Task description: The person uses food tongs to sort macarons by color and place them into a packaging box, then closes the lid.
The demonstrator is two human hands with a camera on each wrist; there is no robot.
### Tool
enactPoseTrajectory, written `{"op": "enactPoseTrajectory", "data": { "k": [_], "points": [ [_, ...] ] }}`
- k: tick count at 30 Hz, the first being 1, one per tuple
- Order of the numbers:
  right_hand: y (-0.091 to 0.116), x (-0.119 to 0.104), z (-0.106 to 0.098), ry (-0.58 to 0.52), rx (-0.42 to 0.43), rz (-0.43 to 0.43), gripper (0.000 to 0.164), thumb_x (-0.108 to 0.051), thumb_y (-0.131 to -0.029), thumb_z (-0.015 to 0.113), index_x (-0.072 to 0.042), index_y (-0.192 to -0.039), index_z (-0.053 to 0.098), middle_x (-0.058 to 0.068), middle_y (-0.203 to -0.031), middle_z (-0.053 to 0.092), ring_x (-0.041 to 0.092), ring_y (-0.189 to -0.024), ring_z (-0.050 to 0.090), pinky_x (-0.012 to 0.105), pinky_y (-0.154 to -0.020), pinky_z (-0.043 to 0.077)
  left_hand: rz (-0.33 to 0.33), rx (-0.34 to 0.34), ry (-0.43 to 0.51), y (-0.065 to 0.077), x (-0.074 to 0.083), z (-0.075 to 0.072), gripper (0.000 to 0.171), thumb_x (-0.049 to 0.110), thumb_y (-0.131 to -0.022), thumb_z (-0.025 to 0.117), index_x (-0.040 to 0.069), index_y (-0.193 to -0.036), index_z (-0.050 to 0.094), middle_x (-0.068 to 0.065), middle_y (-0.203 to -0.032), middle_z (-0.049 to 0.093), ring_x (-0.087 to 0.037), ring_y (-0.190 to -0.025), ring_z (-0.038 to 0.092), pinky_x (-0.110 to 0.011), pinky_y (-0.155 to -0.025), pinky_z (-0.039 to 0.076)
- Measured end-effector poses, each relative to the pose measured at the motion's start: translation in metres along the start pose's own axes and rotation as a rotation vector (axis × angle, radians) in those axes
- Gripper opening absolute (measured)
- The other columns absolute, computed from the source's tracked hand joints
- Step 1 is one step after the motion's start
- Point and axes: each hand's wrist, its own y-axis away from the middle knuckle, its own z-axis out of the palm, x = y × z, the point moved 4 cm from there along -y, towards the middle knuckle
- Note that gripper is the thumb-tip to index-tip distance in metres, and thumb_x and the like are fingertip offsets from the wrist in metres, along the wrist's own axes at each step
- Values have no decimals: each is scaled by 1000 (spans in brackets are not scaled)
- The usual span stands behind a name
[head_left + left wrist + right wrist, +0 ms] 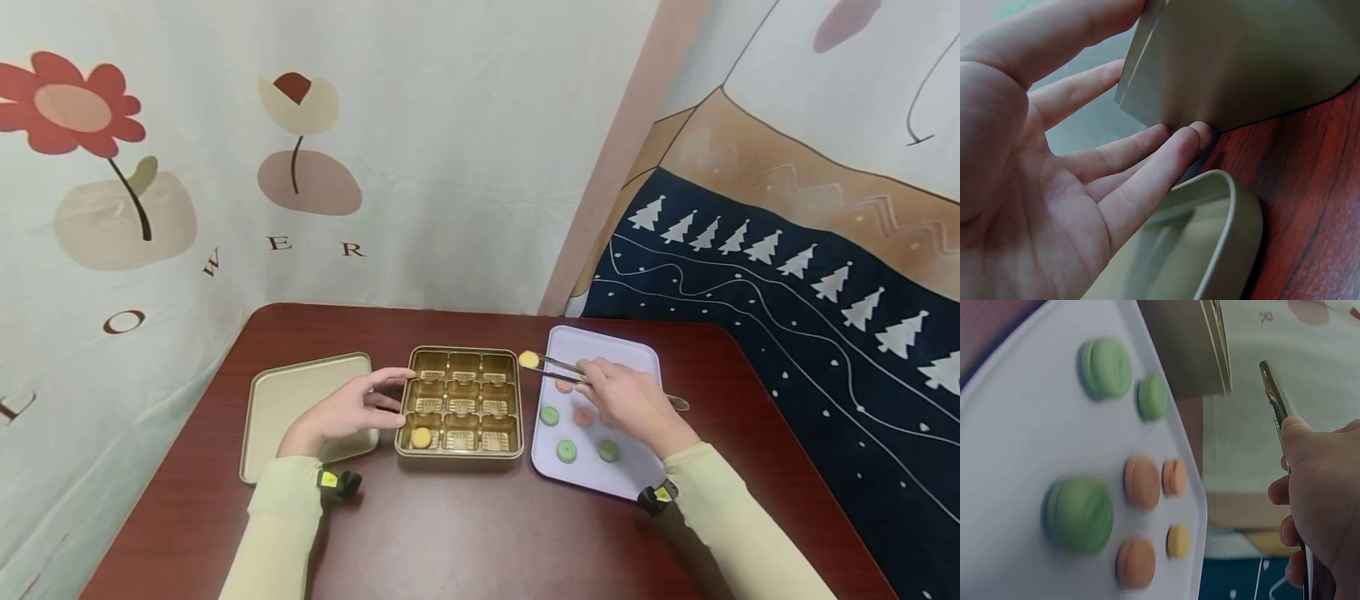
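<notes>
1. Position: we find the yellow macaron (529,359) at the tips of the tongs (564,364), raised between the gold box (460,456) and the lilac tray (600,346), near the box's back right corner. The right wrist view does not show it.
2. Right grip (630,404): grasping the tongs, fingers wrapped about their middle.
3. Left grip (348,412): released, by our reading; the fingers are extended and their tips touch the box's left wall without clasping it.
4. Macaron, handling: we judge it very light, with thin, brittle shells if real; we cannot tell it from a prop. Too hard a squeeze could crack or dent it, too soft a one could let it slip. Best hold, we think: across its full width, with even, gentle pressure.
5. Tongs: probably light and springy; their smooth metal may let a rounded edge roll. Holding them mid-length, as here, should give fine control.
6. Box: likely light and fairly stiff, its gold dividers thinner. It could slide on the glossy bench (465,533), so we would brace the outer wall rather than the dividers.
7. A second yellow macaron (421,437) sits in the front left compartment; the walls around it leave modest room, so we would take hold from above.
</notes>
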Motion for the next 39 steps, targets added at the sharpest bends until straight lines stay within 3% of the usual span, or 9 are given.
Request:
{"op": "enactPoseTrajectory", "data": {
  "k": [8, 10, 15, 20, 28, 39],
  "points": [
    [-28, -39, 8, 24, 52, -137, 33, -28, -102, 71, -7, -127, 64, 4, -103, 70, 22, -80, 70, 41, -61, 60, -3, 5, 8, 0, -1, 0, 73, 6, -93, 80, -1, -155, 42, -33, -157, 39, -47, -121, 65, -33, -95, 60],
    [-35, -49, 11, 52, 78, -177, 34, -31, -103, 69, -7, -126, 65, 4, -101, 69, 23, -79, 71, 42, -56, 59, -3, 6, 8, 0, -1, 0, 73, 6, -93, 80, -1, -155, 42, -33, -157, 39, -47, -121, 65, -32, -95, 60],
    [-51, -75, 17, 62, 78, -245, 30, -32, -105, 65, -9, -124, 64, 1, -93, 61, 18, -70, 64, 34, -45, 49, -7, 2, 5, 0, 0, 1, 74, 7, -93, 80, -2, -155, 41, -34, -157, 39, -47, -121, 65, -32, -95, 60],
    [-62, -93, 22, 97, 89, -284, 31, -34, -106, 65, -11, -126, 65, -1, -92, 61, 17, -70, 63, 33, -45, 51, -10, 2, 5, 0, 0, 2, 73, 7, -94, 79, 0, -156, 42, -34, -158, 38, -48, -121, 64, -34, -93, 61],
    [-68, -105, 27, 108, 152, -341, 35, -38, -103, 68, -11, -125, 66, -2, -89, 61, 17, -69, 65, 33, -42, 50, -17, 10, 15, 0, -2, 1, 75, 8, -93, 81, 1, -156, 42, -31, -158, 41, -46, -121, 65, -33, -93, 61],
    [-69, -108, 26, 117, 65, -320, 41, -39, -104, 67, -8, -129, 66, 2, -96, 66, 19, -75, 67, 34, -51, 57, -26, 10, 18, -2, -4, 1, 75, 8, -92, 81, 3, -157, 42, -30, -159, 40, -46, -121, 65, -35, -93, 61]
  ]
}}
